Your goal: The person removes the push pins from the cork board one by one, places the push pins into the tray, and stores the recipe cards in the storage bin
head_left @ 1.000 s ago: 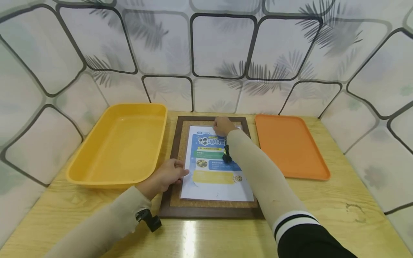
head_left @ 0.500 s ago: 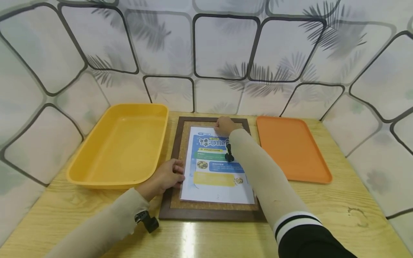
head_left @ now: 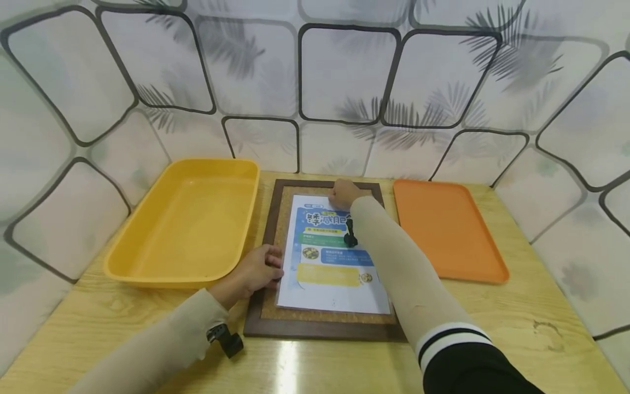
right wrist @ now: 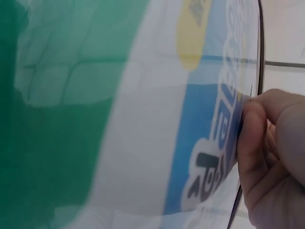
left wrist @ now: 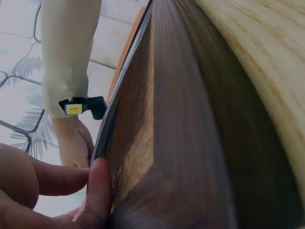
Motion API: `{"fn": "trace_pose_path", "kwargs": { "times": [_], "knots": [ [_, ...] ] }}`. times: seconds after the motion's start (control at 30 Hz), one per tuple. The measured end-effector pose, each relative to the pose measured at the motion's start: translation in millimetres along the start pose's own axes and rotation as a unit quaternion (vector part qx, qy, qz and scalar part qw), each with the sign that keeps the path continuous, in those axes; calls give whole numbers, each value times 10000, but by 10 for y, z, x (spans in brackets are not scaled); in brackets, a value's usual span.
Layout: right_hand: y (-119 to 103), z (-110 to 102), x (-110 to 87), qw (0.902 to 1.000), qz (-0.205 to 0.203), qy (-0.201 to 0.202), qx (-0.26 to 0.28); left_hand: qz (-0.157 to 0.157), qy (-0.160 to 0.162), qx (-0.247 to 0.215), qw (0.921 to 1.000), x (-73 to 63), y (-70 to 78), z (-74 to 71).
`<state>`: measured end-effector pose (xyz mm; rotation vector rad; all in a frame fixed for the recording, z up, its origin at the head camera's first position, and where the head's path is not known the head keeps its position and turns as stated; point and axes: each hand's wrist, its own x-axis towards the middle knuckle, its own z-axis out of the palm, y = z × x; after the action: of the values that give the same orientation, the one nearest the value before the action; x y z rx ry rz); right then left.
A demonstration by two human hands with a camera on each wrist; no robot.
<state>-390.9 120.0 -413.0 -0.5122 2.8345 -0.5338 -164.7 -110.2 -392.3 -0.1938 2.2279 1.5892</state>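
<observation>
A laminated poster (head_left: 327, 262), blue, green and yellow with Chinese lettering, lies over a cork board with a dark wooden frame (head_left: 325, 329). My left hand (head_left: 258, 268) is at the poster's left side; in the left wrist view, its thumb and a finger (left wrist: 64, 179) pinch the poster's edge, just above the cork (left wrist: 136, 138). At the upper right of the poster is my right hand (head_left: 344, 194), fingers curled. The right wrist view has its fingertips (right wrist: 251, 112) pinched together at the poster's top edge (right wrist: 209, 143); whether anything small sits between them is hidden.
A deep yellow tray (head_left: 182, 230) stands left of the board, close to my left wrist. To the right lies a flat orange tray (head_left: 448, 230). A patterned wall covering (head_left: 344, 71) rises behind the wooden table (head_left: 492, 334).
The left fingertips have drawn in slightly against the poster's left edge. Both hands otherwise keep their places, and the whole head view has shifted a little.
</observation>
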Motion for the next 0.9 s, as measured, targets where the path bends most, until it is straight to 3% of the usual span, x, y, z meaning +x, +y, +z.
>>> {"fn": "trace_pose_path", "kwargs": {
  "times": [0.17, 0.53, 0.9],
  "knots": [
    [53, 25, -45, 9990, -68, -149, 409, 9, 1, -14, 10000, -19, -29, 20],
    [-38, -33, -44, 9985, -60, -501, 234, 15, 24, -19, 10000, -12, -15, 15],
    [-15, -35, -61, 9987, 112, -431, 250, 24, 54, -43, 10000, 11, -18, 6]
  ]
}}
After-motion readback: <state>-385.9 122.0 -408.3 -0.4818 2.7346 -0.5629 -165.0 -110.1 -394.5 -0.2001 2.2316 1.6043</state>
